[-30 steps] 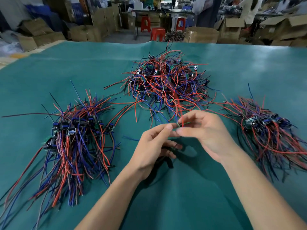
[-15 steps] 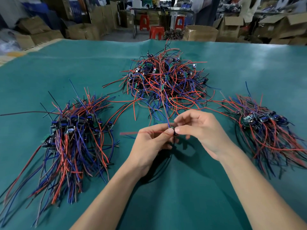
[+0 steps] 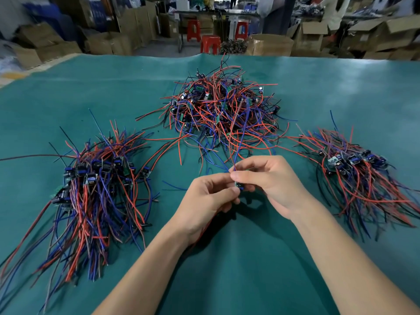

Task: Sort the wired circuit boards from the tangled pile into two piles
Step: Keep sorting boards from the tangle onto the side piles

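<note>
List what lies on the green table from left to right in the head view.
Left sorted pile → left hand → small board pinched between both hands, below the tangled pile → right hand → right sorted pile.

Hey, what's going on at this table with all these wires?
A person is sorting wired circuit boards on a green table. Both hands, left hand and right hand, pinch one small board in front of the tangled pile. Sorted piles lie at left and right.
</note>
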`<action>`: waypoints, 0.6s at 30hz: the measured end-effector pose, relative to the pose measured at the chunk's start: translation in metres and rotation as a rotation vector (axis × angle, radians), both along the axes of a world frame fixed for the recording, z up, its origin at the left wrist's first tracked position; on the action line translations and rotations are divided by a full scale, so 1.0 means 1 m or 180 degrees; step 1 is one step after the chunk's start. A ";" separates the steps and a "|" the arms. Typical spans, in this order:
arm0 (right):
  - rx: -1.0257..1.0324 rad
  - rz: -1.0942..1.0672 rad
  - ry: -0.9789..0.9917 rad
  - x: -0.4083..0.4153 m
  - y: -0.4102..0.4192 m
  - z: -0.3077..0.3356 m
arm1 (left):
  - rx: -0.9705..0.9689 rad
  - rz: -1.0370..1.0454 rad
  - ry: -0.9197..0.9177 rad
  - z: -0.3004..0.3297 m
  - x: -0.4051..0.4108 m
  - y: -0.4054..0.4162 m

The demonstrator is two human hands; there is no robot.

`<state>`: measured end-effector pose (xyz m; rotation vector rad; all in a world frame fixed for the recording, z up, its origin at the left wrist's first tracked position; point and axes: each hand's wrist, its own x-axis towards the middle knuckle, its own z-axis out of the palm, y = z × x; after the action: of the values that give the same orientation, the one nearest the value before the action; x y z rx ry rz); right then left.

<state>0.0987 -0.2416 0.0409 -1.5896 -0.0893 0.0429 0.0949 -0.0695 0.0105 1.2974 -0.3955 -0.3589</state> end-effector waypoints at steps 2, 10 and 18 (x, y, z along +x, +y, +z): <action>0.0005 -0.0061 -0.0086 0.001 0.002 -0.001 | -0.0022 0.0077 0.0152 0.001 0.000 -0.001; -0.0091 -0.0158 -0.0210 0.001 0.007 -0.004 | 0.0153 0.0209 0.0036 0.004 -0.001 -0.001; -0.0570 -0.0502 -0.0364 0.002 0.008 -0.008 | 0.0263 0.0113 0.0096 0.007 -0.001 0.001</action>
<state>0.1006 -0.2332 0.0326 -1.7732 -0.0499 -0.1672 0.0944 -0.0686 0.0176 1.3763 -0.3348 -0.3677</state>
